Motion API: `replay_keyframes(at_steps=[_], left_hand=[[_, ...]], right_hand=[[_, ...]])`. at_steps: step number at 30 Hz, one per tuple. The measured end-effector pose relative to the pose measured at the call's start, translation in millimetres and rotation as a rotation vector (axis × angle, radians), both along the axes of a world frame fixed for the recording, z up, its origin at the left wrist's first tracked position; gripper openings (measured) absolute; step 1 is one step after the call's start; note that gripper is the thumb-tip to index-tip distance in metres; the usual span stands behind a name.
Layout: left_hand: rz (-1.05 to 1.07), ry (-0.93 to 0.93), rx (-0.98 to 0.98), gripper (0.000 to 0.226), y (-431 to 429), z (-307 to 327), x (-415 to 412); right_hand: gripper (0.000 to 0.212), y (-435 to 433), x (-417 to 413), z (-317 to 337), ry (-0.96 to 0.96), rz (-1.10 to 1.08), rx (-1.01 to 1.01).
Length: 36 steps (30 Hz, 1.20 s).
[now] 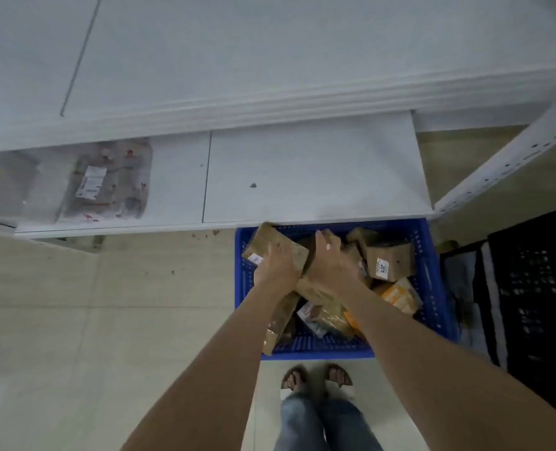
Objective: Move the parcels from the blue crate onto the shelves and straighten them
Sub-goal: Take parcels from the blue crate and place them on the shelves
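Over one blue crate [433,275], left hand [278,266] gripping one brown parcel [270,237], grip of right hand [332,266] unclear

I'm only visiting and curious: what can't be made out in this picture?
Head view only.
- What lies low in the crate: covered by arms and top parcels.
- How left hand and right hand grip the parcel: fingertips hidden, blurred.
- Label on the bagged parcel: blurred, unreadable.
- Black crate: cut by the right edge, inside too dark.
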<state>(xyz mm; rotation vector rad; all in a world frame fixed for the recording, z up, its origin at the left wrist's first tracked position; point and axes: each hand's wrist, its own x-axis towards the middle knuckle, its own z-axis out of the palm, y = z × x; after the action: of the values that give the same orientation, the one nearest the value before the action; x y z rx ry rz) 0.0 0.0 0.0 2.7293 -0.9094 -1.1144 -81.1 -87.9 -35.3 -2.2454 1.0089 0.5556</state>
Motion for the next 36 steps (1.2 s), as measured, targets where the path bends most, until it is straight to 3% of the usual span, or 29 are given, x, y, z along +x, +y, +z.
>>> replay_keyframes(at_steps=[2, 5, 6, 10, 13, 17, 21, 28, 36], left_hand=[[0.087, 0.003, -0.020, 0.058, -2.2, -23.0, 11.0], [0.191, -0.021, -0.064, 0.054, -0.3, -70.3, 31.8], [0.229, -0.039, -0.080, 0.054, 1.6, -86.9, 38.6], [0.324, -0.123, -0.147, 0.059, 10.9, -141.9, 68.0], [0.379, -0.157, -0.151, 0.063, 12.6, -175.4, 87.7], [0.456, -0.136, -0.144, 0.062, 14.3, -210.8, 101.3], [0.513, -0.041, -0.118, 0.059, 14.9, -228.7, 101.7], [0.658, -0.050, -0.267, 0.038, 17.6, -194.4, 92.8], [0.693, -0.074, -0.340, 0.025, 16.6, -68.1, 75.9]], right_hand=[[0.081, -3.0, 11.0, -24.3, 0.027, -0.107, 0.112], [0.031, -9.4, 25.1, -71.9, 0.007, -0.259, 0.241], [0.026, -9.3, 28.7, -86.2, -0.012, -0.311, 0.265], [0.046, -8.2, 47.0, -135.1, -0.147, -0.568, 0.364], [0.044, -9.1, 65.4, -169.9, -0.168, -0.724, 0.443], [0.054, -15.4, 77.8, -206.9, -0.193, -0.779, 0.436], [0.071, -19.8, 85.8, -225.5, -0.139, -0.850, 0.580], [0.071, -13.8, 70.8, -203.1, -0.191, -0.946, 0.585], [0.040, -20.2, 36.8, -76.2, -0.253, -0.857, 0.451]])
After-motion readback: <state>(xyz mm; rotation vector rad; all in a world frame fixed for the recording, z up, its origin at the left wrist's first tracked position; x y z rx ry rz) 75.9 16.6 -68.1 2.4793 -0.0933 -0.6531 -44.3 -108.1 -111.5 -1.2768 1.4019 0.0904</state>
